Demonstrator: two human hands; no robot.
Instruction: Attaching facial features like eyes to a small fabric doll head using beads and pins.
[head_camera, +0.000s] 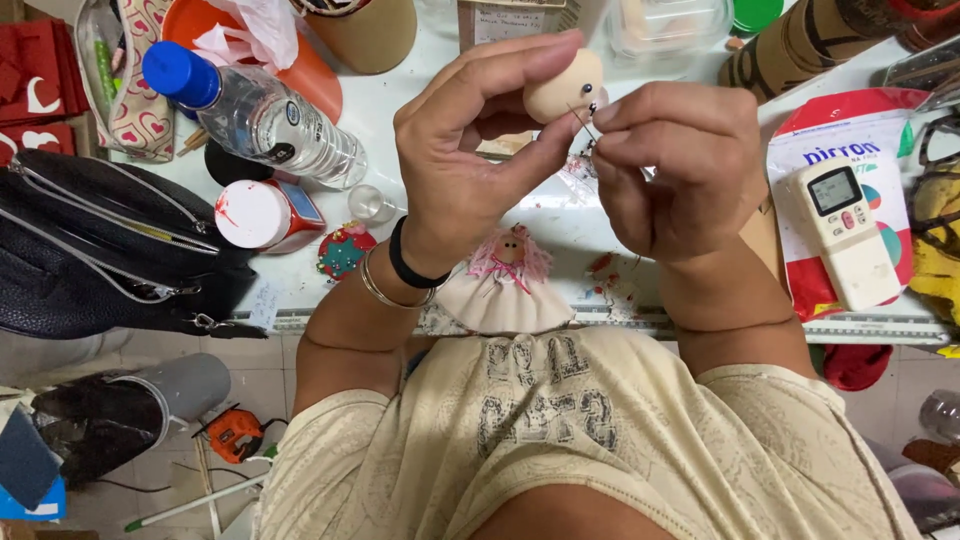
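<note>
Water bottle (262, 112), remote control (842, 228) and small doll (508, 280) crowd the table (560, 225).

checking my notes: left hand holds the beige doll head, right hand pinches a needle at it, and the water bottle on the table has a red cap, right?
Not quite: in the head view the water bottle has a blue cap. The rest holds: the left hand holds the beige doll head, and the right hand pinches the needle.

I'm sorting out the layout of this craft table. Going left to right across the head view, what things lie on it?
Black handbag → water bottle → left hand → beige doll head → right hand → white remote control.
</note>
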